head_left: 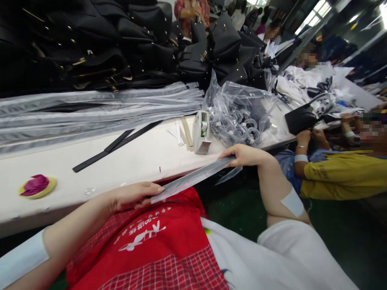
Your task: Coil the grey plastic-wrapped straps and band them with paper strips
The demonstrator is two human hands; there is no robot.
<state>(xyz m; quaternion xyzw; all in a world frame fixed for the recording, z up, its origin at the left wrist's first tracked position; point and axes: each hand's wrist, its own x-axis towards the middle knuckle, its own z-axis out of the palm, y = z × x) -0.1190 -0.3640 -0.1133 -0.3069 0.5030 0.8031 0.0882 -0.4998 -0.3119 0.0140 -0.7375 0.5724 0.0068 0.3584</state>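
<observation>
A long narrow strip wrapped in clear plastic point(193, 177) stretches between my two hands, just in front of the white table's edge point(127, 177). My left hand point(133, 196) pinches its near end above my red apron point(151, 245). My right hand point(242, 155) grips the far end, palm down. The strip slopes up from left to right.
On the table lie two black straps point(115, 146), a tape dispenser point(202, 133), paper slips point(183, 135), a bag of clear-wrapped parts point(242, 117), a stack of plastic-sleeved strips point(90, 112) and a pink-and-yellow item point(36, 186). Black handbags point(121, 44) pile behind. A person in yellow point(338, 173) works at right.
</observation>
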